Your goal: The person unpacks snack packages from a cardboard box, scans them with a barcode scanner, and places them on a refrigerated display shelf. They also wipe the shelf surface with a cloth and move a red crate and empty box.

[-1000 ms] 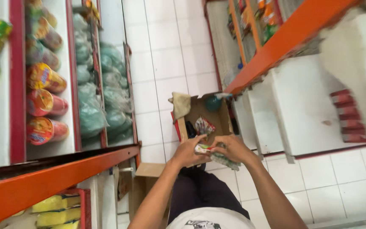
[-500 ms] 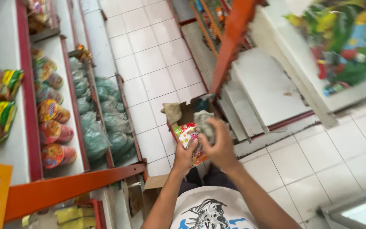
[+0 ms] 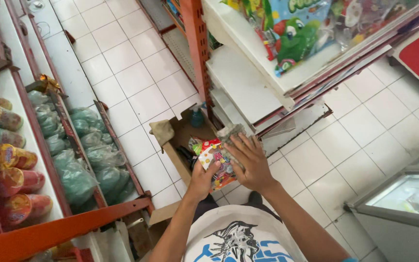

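My left hand (image 3: 202,180) grips the near edge of a flat, colourful plastic packet (image 3: 213,154) held out in front of my chest. My right hand (image 3: 249,161) lies over the packet's right side and presses a greyish-green cloth (image 3: 232,132) against it, fingers spread across the top. Both hands are above an open brown cardboard box (image 3: 176,151) that stands on the white tiled floor. Inside the box is a small blue bottle (image 3: 197,117), and a tan rag (image 3: 162,131) hangs over its left rim.
Red-framed shelves on the left hold round colourful packs (image 3: 11,181) and green bagged goods (image 3: 87,160). On the right stand an orange upright (image 3: 196,43), white shelves (image 3: 245,83) with toy packets (image 3: 300,36) and a chest freezer (image 3: 403,204). White floor tiles run between.
My view has swung right, towards the white shelves and the freezer. My right hand with the cloth has shifted on the packet's right side. The left hand still holds the packet.
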